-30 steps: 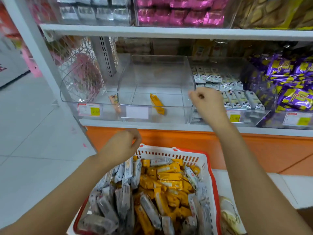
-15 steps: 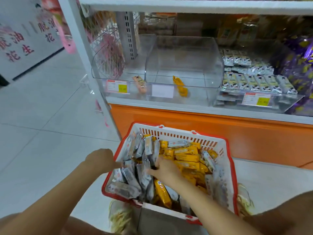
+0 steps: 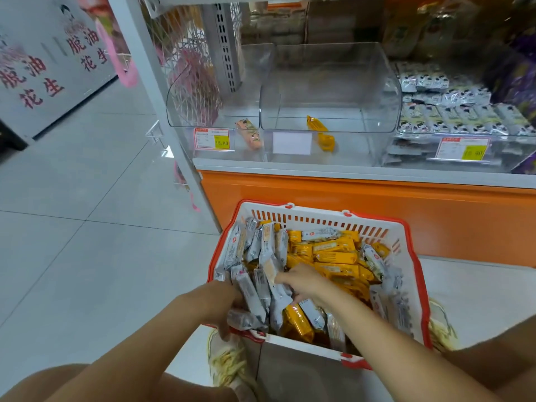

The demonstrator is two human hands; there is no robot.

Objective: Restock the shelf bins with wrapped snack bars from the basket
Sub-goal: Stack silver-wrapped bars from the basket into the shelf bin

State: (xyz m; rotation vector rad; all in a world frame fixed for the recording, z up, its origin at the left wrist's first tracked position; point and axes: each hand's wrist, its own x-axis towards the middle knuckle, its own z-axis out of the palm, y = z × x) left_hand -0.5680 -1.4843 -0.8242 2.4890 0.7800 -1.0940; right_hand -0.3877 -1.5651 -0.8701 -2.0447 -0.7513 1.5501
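In the head view, a red-rimmed basket (image 3: pixel 319 216) heaped with silver-wrapped bars (image 3: pixel 261 250) and yellow-wrapped bars (image 3: pixel 333 256) is seen below the shelf front. The left hand (image 3: pixel 220 303) is curled round silver-wrapped bars at the basket's near left corner. The right hand (image 3: pixel 301 281) is pushed in among them just beside it, its fingertips buried so that its grip cannot be told. On the shelf above, the clear middle bin (image 3: pixel 330 82) is occupied by one yellow bar (image 3: pixel 316 124).
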